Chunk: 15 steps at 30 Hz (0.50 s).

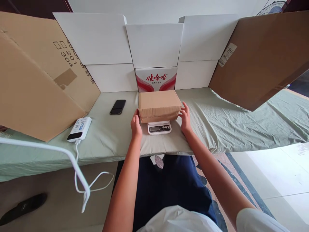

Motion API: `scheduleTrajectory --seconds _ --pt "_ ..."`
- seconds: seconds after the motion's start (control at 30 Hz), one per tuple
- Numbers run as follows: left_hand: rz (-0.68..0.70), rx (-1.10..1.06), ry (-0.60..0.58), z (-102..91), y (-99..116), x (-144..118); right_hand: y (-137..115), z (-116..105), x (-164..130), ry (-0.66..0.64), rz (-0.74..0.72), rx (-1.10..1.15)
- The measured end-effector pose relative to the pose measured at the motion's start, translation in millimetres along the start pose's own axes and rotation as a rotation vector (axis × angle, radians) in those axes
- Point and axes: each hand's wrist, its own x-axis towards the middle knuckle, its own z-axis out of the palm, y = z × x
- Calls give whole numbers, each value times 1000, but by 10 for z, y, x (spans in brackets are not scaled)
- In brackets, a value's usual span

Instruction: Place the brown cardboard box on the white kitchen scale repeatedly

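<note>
A brown cardboard box [159, 103] rests on a small white digital scale [159, 128] in the middle of the table. My left hand [135, 124] touches the box's left end, fingers on its lower edge. My right hand [185, 117] is at the box's right end, fingers spread against its side. The scale's display faces me; its reading is too small to tell.
A pale green cloth [229, 122] covers the table. A black phone [118, 106] lies left of the box. A white power bank [79, 129] with a white cable [79, 167] sits near the left edge. White boxes [154, 45], a red-and-white carton [156, 79] and brown cardboard sheets [260, 54] wall the back and sides.
</note>
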Motion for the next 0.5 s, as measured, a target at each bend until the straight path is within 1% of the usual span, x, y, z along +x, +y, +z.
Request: scheduleTrajectory --seconds 0.23,0.43,0.5 --pt "-23 48 -12 44 93 -13 -57 25 -12 -55 -25 -31" --pt "-37 90 -23 53 119 -66 -139 59 -94 -106 -111 -84" --pt "-32 79 -16 54 164 -29 -212 78 -78 -131 -134 -98"
